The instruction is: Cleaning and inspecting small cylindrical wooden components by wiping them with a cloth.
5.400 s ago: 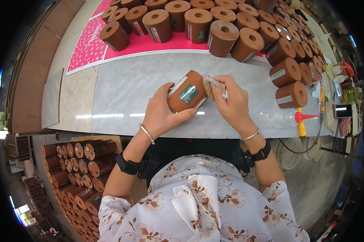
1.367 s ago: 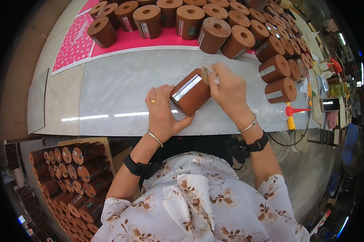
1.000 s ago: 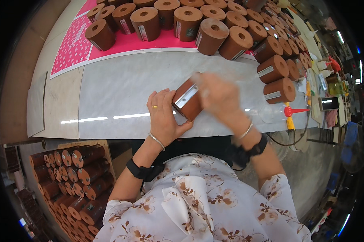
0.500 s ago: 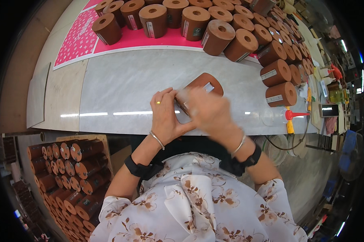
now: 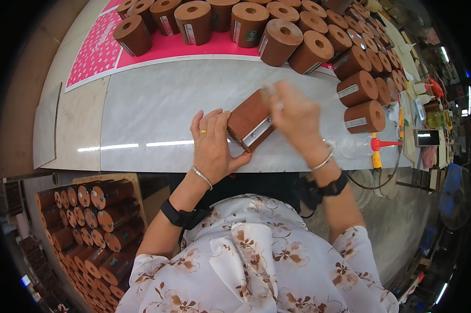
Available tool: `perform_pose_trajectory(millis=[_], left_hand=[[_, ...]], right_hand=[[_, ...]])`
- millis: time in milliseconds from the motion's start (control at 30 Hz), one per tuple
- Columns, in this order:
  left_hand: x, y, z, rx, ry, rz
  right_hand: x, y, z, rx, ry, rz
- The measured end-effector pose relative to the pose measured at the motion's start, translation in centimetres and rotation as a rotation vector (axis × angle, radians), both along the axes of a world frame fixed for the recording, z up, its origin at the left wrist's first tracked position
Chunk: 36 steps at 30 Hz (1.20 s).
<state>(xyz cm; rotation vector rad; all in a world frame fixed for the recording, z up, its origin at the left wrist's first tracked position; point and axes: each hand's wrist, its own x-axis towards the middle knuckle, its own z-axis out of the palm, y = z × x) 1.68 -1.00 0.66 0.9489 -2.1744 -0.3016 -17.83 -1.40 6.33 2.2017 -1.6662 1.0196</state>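
Observation:
A reddish-brown wooden cylinder (image 5: 250,116) lies on its side on the grey tabletop, slanting away to the right. Along its flank runs a silvery metal strip (image 5: 258,132) with small screws. My left hand (image 5: 213,136) grips the near end, fingers along the left side and thumb at the bottom rim. At the far end, my right hand (image 5: 296,112) is closed and smeared by motion. Something small and pale shows at its fingertips against the wood, too blurred to name.
Several similar cylinders (image 5: 244,27) stand on a pink printed sheet (image 5: 162,55) at the back. Others lie at the right, near a clear bottle with a red nozzle (image 5: 384,143). More cylinders (image 5: 113,216) are stacked below the table at left.
My right hand has moved from the near part of the cylinder to its far end, uncovering the metal strip. My left hand stays around the near end.

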Motion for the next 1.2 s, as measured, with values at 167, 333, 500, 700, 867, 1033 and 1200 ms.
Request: perform_pose_trajectory(millis=[167,333,500,700,867,1033,1200], left_hand=[[0.2,0.5,0.4,0.179,0.063,0.037],[-0.3,0.5,0.0,0.198,0.079,-0.014],[-0.5,1.2,0.1,0.039,0.023,-0.016],[-0.7,1.6,-0.9,-0.026,-0.002,-0.02],[-0.8,2.1,-0.2,0.003,-0.028,-0.05],[-1.4,2.6,0.1,0.212,0.073,0.009],[-1.2,2.4,-1.2,-0.038,-0.108,-0.012]], right_hand=[[-0.9,-0.1,0.1,0.041,0.03,-0.087],[4.0,2.7,1.0,-0.034,0.006,0.23],[0.4,1.7,0.0,0.076,0.105,-0.057],[4.7,4.8,1.8,0.194,0.148,0.182],[-1.4,1.4,0.6,0.062,-0.013,-0.066],[-0.1,2.7,0.5,0.08,0.038,-0.001],[3.1,4.1,0.6,0.113,0.092,0.145]])
